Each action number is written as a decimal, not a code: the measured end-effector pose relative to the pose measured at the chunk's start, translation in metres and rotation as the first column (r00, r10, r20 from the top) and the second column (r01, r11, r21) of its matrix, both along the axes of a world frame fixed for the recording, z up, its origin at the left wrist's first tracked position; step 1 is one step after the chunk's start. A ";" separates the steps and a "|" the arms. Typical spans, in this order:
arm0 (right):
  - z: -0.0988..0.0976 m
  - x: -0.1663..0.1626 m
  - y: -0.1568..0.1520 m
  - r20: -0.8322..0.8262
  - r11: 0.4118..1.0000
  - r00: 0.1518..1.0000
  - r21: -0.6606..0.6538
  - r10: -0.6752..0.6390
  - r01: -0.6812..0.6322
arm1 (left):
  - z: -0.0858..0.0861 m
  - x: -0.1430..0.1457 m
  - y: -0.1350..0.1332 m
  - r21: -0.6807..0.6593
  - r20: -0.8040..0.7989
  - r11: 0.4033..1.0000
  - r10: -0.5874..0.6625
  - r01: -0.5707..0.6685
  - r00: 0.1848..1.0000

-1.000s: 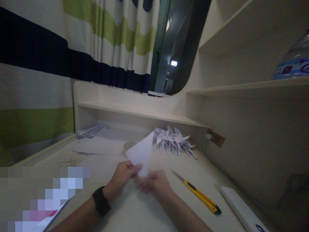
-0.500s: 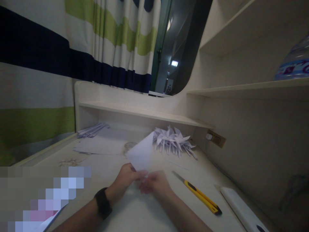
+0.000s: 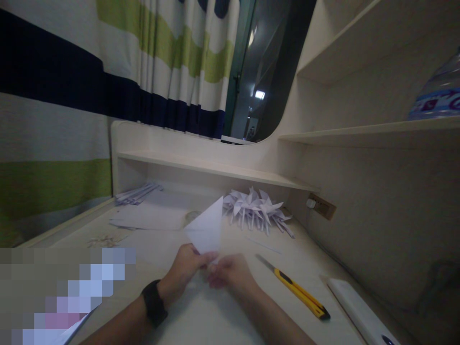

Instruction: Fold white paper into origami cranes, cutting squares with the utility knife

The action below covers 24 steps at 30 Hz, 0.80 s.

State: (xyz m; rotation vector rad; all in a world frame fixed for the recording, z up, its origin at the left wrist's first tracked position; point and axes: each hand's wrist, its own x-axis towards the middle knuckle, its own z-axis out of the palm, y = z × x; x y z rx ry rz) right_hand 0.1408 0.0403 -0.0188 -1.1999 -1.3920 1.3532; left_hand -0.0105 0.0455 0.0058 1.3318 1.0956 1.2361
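Observation:
A white sheet of paper, folded to a triangular shape, stands up between my hands above the desk. My left hand grips its lower edge, thumb pressed on the front. My right hand is closed at the paper's bottom corner, fingers pinched together; the corner is mostly hidden by them. Behind the paper lies a pile of white paper pinwheels with rolled paper sticks. A yellow utility knife, its blade out, rests to the right of my right hand.
Flat white sheets lie at the back left, with rolled paper sticks on them. A roll of tape is partly behind the folded paper. Small pale bits sit at left. A white box-like object lies at the right edge.
The folded paper has shifted slightly left and looks sharper. My right hand has hardly moved, its fingers still pinched at the lower corner.

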 end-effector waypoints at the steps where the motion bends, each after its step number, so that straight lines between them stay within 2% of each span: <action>1: 0.000 0.000 0.000 0.006 1.000 1.000 0.015 0.020 -0.020 | 0.003 0.000 -0.002 -0.010 0.006 1.000 0.004 -0.004 1.000; 5: -0.001 0.002 0.000 0.053 0.999 0.998 0.027 0.031 -0.032 | 0.011 0.002 -0.005 -0.035 0.036 0.999 0.005 -0.004 0.999; 17: -0.004 0.001 0.004 0.098 0.999 0.995 0.030 0.015 -0.018 | 0.019 0.005 -0.010 -0.061 0.133 0.998 0.016 -0.008 0.991; 24: 0.003 0.002 0.000 0.133 0.997 0.991 0.066 0.026 -0.035 | 0.005 0.003 -0.006 -0.041 0.141 0.998 -0.035 0.041 0.989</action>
